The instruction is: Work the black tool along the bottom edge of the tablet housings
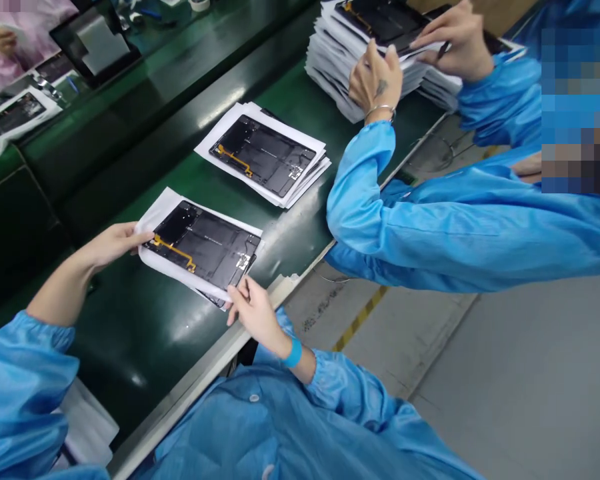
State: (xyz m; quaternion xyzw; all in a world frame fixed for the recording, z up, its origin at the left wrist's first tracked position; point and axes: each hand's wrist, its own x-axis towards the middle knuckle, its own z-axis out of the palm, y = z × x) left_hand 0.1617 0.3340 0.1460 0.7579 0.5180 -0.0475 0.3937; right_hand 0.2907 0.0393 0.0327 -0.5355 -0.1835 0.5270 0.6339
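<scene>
A black tablet-like panel with an orange flex strip lies on a white sheet, above another panel whose edge shows underneath. My left hand pinches the left edge of the sheet and panel, thumb on top. My right hand, with a blue wristband, grips the near right corner between thumb and fingers. Just beyond, a short stack of similar panels and white sheets rests on the green bench.
A person in blue sleeves works at the right over a tall stack of sheets. The bench edge runs diagonally. White sheets lie lower left. Across a raised ledge are a tablet and a person in pink.
</scene>
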